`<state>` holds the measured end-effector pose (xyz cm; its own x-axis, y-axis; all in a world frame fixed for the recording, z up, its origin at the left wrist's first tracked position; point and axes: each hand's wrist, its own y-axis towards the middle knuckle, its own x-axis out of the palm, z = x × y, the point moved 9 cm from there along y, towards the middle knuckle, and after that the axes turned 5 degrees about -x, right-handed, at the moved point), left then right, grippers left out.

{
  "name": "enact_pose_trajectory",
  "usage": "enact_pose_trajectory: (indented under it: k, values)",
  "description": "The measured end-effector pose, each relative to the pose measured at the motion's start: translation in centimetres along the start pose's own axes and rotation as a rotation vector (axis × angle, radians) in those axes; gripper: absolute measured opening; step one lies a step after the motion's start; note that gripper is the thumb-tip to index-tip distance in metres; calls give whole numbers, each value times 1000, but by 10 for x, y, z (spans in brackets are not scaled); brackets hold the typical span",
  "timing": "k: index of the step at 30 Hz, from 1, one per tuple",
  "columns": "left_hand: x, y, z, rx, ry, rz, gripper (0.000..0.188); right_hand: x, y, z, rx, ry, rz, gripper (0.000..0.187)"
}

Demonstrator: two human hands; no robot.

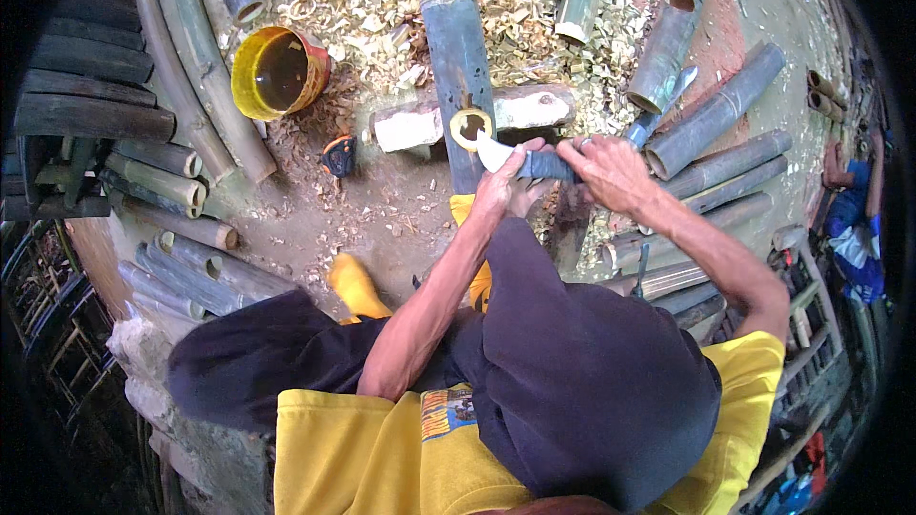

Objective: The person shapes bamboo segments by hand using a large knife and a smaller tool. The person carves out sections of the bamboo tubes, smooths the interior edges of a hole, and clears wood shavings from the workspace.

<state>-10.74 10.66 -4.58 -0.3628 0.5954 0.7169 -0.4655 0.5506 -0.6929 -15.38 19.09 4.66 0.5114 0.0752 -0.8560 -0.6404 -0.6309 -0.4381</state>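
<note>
A dark grey-green bamboo tube (456,43) lies pointing away from me across a pale wooden block (539,107). Cut into its upper side is a round hole with a light, freshly cut rim (458,136). A knife with a bright blade (491,153) and a blue-wrapped handle (546,166) has its tip at that hole. My left hand (506,181) is closed around the knife where blade and handle meet. Farther right, my right hand (611,172) is closed at the handle's end. Near the tube's close end is my yellow-socked foot (462,206).
A yellow bucket (250,76) with dark liquid stands left, near an orange-and-black tape measure (338,155). Wood chips (372,10) cover the ground ahead. Cut bamboo pieces lie on both sides, one with holes (668,48) at the right. Another person (851,205) is at the far right.
</note>
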Motion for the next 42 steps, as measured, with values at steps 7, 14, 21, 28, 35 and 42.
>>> enact_pose_trajectory:
  k: [7, 14, 21, 28, 35, 42]
  values:
    - [25, -2, 4, 57, -349, 14, 29, -28, 33, 13, -183, -80, -145, 36]
    - [2, -31, 10, -274, -80, 288, 27, 26, 15, -8, 89, 187, -359, 51]
    - [-35, -41, 48, -456, 668, 416, 18, 55, 11, -65, 559, 1144, 65, 36]
    - [20, 6, 56, 82, 1323, -62, 23, 33, 10, -10, 508, 691, 80, 39]
    - [33, 0, 51, 22, -219, 25, 27, -48, 69, 13, -33, -40, -149, 26]
    - [34, 11, 62, 211, -676, -129, 27, -74, 116, -12, -463, -465, -65, 9]
